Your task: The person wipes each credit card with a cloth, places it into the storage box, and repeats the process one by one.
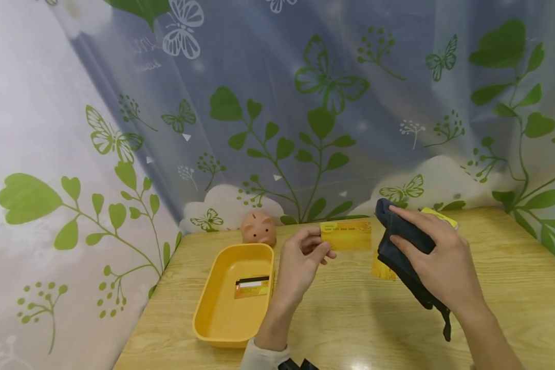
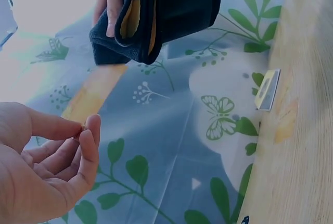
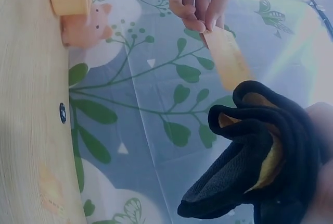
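Note:
My left hand (image 1: 302, 257) pinches a yellow bank card (image 1: 346, 236) by its left end, above the table. In the left wrist view the same card (image 2: 93, 96) extends from the thumb and fingertips towards a dark fabric wallet (image 2: 190, 5). My right hand (image 1: 444, 257) grips this wallet (image 1: 409, 246), folded over, with a strap hanging below. Yellow shows between its folds in the right wrist view, where the card's far end comes close to the wallet's edge. Another yellow card (image 1: 383, 270) lies on the table, partly hidden behind the wallet.
A yellow tray (image 1: 203, 303) stands at the left of the wooden table (image 1: 333, 318), with a card (image 1: 252, 289) inside, stripe up. Behind it sits a pink piggy bank (image 1: 259, 228). A yellow-and-white item (image 1: 440, 217) lies behind my right hand. A patterned curtain (image 1: 268, 67) hangs behind.

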`<state>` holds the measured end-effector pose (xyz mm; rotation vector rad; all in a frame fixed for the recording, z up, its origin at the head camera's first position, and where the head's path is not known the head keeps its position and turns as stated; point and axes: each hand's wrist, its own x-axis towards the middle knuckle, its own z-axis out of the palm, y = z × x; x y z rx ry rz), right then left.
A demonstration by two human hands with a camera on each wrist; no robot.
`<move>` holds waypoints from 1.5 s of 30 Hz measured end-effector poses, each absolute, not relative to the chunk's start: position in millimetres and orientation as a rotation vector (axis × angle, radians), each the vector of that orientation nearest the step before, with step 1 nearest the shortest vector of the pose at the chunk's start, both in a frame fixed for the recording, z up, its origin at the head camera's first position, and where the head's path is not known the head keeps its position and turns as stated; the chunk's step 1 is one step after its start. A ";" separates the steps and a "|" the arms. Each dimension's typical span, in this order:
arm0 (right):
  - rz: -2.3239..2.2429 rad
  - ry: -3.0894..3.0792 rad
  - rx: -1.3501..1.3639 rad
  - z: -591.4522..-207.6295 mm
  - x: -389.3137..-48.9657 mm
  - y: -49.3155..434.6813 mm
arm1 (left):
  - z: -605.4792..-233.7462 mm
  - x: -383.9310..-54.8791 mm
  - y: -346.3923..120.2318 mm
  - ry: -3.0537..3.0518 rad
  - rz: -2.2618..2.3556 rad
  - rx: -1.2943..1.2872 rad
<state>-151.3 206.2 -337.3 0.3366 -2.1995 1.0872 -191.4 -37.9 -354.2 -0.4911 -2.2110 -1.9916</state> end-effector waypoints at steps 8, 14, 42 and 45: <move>1.052 -2.187 0.385 -339.9 -152.0 196.8 | -353.6 -191.1 -33.7 -2.160 -2.014 -0.464; 1.034 -2.164 0.438 -341.5 -152.2 190.8 | -356.6 -190.3 -27.9 -2.117 -1.989 -0.496; 1.052 -2.101 0.372 -341.8 -153.7 190.8 | -354.4 -185.9 -22.2 -1.952 -2.293 -0.675; 1.051 -2.107 0.362 -341.9 -153.6 191.3 | -354.8 -186.1 -22.4 -1.949 -2.317 -0.656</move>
